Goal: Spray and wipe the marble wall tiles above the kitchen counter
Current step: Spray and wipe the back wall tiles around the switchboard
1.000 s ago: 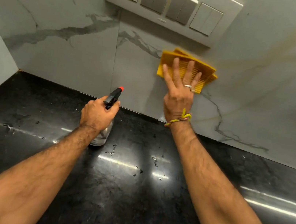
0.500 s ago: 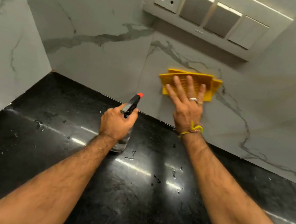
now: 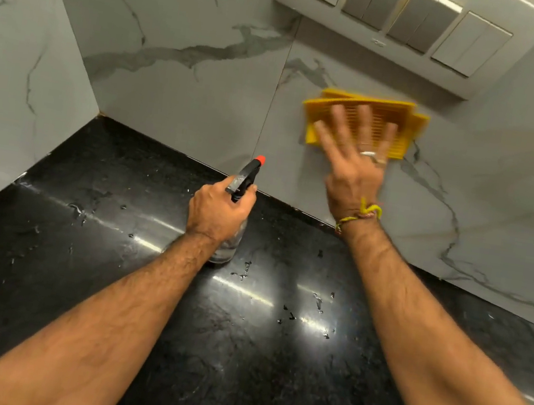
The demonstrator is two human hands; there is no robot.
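Two hands work below the switch panel (image 3: 407,18). The right hand (image 3: 354,166), fingers straight and spread, presses a folded yellow cloth (image 3: 409,119) flat against the marble wall tiles (image 3: 189,86) just under the panel. The left hand (image 3: 215,212), lower left of it, grips a spray bottle (image 3: 246,178) standing on the black tabletop (image 3: 236,353).

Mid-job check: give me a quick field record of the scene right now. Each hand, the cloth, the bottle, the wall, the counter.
left hand: left hand grips the spray bottle by its neck, bottle base resting on the counter
right hand: right hand presses the yellow cloth flat on the wall, fingers spread and straight, motion-blurred
cloth position: on the marble wall tiles, just below the switch panel
nozzle: red tip points toward the wall
counter: black counter, scattered droplets
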